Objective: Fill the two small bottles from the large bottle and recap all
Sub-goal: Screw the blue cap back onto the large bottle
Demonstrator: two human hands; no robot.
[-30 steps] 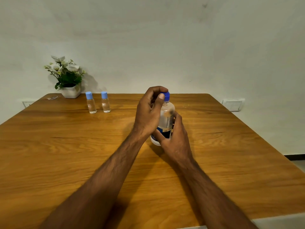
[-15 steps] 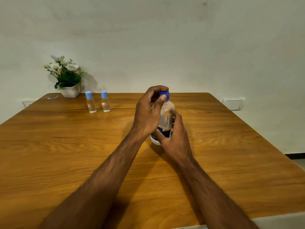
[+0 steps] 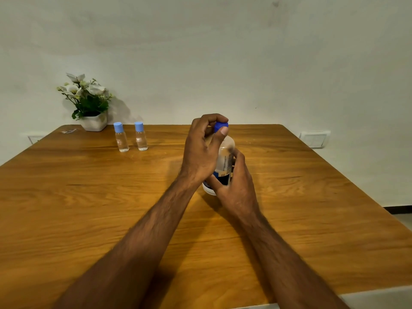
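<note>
Large bottle (image 3: 224,162) standing mid-counter (image 3: 89,208), its body mostly hidden by both hands and its label too blurred to read. Left hand (image 3: 204,150) is pinching the blue cap (image 3: 221,125); right hand (image 3: 236,186) is gripping the lower body. Two capped small bottles (image 3: 131,137) are standing well left of the large bottle, beside a potted plant (image 3: 88,101) near the pale wall (image 3: 223,52).

Three bottles (image 3: 223,161) (two small (image 3: 121,137)), one plant (image 3: 88,101).
</note>
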